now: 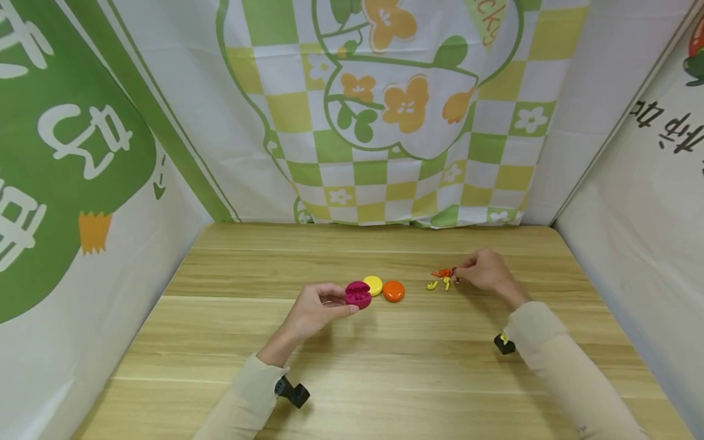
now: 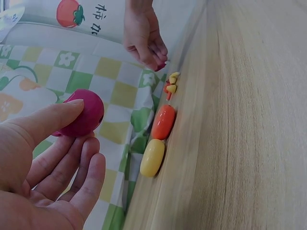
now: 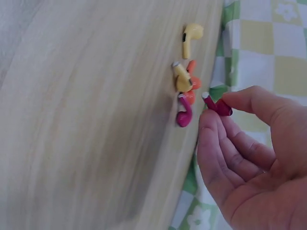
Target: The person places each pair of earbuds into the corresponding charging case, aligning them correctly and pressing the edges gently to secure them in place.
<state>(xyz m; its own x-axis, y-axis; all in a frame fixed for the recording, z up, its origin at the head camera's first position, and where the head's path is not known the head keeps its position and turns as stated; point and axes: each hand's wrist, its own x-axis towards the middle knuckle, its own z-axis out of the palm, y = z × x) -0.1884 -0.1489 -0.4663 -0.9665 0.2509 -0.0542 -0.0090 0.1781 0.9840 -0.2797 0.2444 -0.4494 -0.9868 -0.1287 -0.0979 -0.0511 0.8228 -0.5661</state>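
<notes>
My left hand (image 1: pixel 311 310) pinches a magenta earbud case (image 1: pixel 359 298) between thumb and fingers; its lid stands raised in the head view. Between the thumb and fingertips of my right hand (image 3: pixel 254 143) is a magenta earbud (image 3: pixel 219 106), its pale stem end sticking out. A second magenta earbud (image 3: pixel 183 112) lies on the table beside two yellow earbuds (image 3: pixel 187 40) and the orange earbuds (image 3: pixel 191 96), close to the right hand. A yellow case (image 1: pixel 373 285) and an orange case (image 1: pixel 393 291), both closed, lie just past the left hand.
The wooden table (image 1: pixel 385 366) reaches back to a green and yellow checked cloth (image 1: pixel 379 177). White printed cloth walls (image 1: pixel 638 201) stand at both sides. Black wrist cameras (image 1: pixel 293 392) are strapped at both sleeves.
</notes>
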